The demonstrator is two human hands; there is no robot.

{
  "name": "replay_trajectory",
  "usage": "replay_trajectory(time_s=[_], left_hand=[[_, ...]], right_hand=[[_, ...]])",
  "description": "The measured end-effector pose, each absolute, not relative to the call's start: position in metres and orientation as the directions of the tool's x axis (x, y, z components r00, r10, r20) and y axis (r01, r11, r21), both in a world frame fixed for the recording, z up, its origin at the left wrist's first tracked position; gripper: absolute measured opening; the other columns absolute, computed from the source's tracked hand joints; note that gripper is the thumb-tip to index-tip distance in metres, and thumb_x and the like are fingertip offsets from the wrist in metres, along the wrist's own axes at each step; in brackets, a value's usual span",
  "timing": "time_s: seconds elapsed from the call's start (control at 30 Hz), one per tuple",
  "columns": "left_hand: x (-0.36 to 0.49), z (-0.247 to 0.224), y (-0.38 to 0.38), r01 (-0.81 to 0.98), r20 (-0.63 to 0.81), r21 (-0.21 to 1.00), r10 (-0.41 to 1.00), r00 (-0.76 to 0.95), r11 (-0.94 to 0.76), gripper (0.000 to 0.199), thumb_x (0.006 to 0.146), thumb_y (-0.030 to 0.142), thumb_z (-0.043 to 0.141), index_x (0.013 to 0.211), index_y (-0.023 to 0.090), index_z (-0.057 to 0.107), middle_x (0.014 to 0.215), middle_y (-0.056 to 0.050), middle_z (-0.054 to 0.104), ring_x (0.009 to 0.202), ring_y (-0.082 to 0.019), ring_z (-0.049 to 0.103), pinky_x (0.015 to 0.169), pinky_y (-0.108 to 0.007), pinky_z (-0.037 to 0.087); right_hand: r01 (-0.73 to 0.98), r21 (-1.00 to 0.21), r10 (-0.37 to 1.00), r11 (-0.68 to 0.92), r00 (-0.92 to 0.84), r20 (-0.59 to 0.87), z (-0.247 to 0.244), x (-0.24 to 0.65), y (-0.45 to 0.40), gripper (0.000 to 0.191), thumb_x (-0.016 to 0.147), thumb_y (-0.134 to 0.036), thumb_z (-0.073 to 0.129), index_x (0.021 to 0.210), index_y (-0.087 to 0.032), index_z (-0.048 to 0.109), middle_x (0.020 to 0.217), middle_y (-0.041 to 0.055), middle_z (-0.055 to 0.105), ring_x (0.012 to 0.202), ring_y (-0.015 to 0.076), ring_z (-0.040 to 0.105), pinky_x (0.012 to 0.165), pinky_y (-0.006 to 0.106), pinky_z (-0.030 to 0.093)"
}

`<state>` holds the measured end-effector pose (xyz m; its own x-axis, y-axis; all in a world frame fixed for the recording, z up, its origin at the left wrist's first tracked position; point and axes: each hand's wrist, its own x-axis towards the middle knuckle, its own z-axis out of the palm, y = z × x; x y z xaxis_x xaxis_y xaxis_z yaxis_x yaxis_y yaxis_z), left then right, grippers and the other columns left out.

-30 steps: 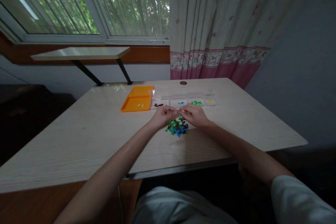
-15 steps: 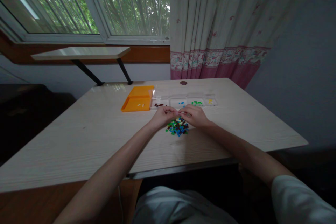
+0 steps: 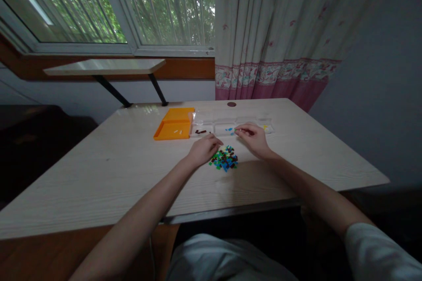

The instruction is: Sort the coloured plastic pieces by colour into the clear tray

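A pile of small green, blue, brown and pale pieces (image 3: pixel 224 159) lies on the table. My left hand (image 3: pixel 205 148) rests at the pile's upper left edge, its fingers bent together; whether anything is between them is too small to tell. My right hand (image 3: pixel 253 138) is over the front of a clear divided tray (image 3: pixel 220 128), thumb and forefinger pinched near the blue pieces (image 3: pixel 229 129); what they grip is too small to make out. Brown pieces (image 3: pixel 201 131) lie in the tray's left compartment, yellow ones (image 3: pixel 265 127) at its right end. The right hand hides the compartment between blue and yellow.
An open orange case (image 3: pixel 171 131) with a few white pieces stands left of the clear tray. Behind it, a raised shelf (image 3: pixel 105 66) stands on black legs at the table's back left. A round brown disc (image 3: pixel 231 104) is near the back edge of the table (image 3: pixel 132 171).
My hands have come apart. The right hand has moved right and forward from above the pile to the tray, while my left hand has stayed beside the pile.
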<state>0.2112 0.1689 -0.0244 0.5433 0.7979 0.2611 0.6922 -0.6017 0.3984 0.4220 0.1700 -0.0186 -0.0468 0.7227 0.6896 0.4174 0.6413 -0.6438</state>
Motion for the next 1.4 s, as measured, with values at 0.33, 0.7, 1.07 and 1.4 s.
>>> replay_trajectory(time_s=[0.33,0.7,1.07,1.4], left_hand=[[0.208,-0.027,0.171,0.697,0.240,0.320,0.766,0.596,-0.642,0.023,0.085,0.026,0.044,0.096,0.022,0.063,0.099,-0.005,0.057,0.090,-0.016,0.056,0.077,-0.026,0.044],[0.208,-0.025,0.170,0.725,0.243,0.308,0.787,0.566,-0.617,0.022,0.084,0.031,0.045,0.094,0.020,0.062,0.090,-0.004,0.059,0.079,-0.015,0.057,0.068,-0.025,0.042],[0.207,-0.026,0.173,0.701,0.227,0.312,0.767,0.601,-0.642,0.020,0.083,0.025,0.045,0.091,0.021,0.064,0.088,-0.004,0.062,0.079,-0.015,0.057,0.067,-0.024,0.041],[0.207,-0.025,0.173,0.733,0.235,0.310,0.796,0.558,-0.605,0.018,0.081,0.028,0.048,0.085,0.020,0.064,0.084,-0.004,0.061,0.075,-0.016,0.056,0.063,-0.024,0.041]], right_hand=[[0.381,-0.658,0.725,0.649,-0.046,0.688,-0.024,0.424,0.175,0.012,0.074,-0.031,0.064,0.078,-0.021,0.068,0.066,-0.0006,0.055,0.055,0.0092,0.044,0.051,0.022,0.037],[0.402,-0.651,0.728,0.644,-0.062,0.683,-0.019,0.428,0.174,0.012,0.073,-0.030,0.064,0.079,-0.020,0.069,0.064,-0.0009,0.055,0.053,0.0086,0.042,0.049,0.022,0.035],[0.507,-0.598,0.721,0.621,-0.068,0.690,-0.013,0.435,0.176,0.012,0.075,-0.027,0.061,0.079,-0.019,0.068,0.065,-0.0003,0.055,0.052,0.0082,0.040,0.049,0.021,0.033],[0.767,-0.485,0.762,0.421,-0.008,0.648,-0.017,0.483,0.206,0.016,0.075,-0.025,0.058,0.082,-0.017,0.070,0.069,0.0029,0.061,0.062,0.0135,0.050,0.061,0.025,0.039]])
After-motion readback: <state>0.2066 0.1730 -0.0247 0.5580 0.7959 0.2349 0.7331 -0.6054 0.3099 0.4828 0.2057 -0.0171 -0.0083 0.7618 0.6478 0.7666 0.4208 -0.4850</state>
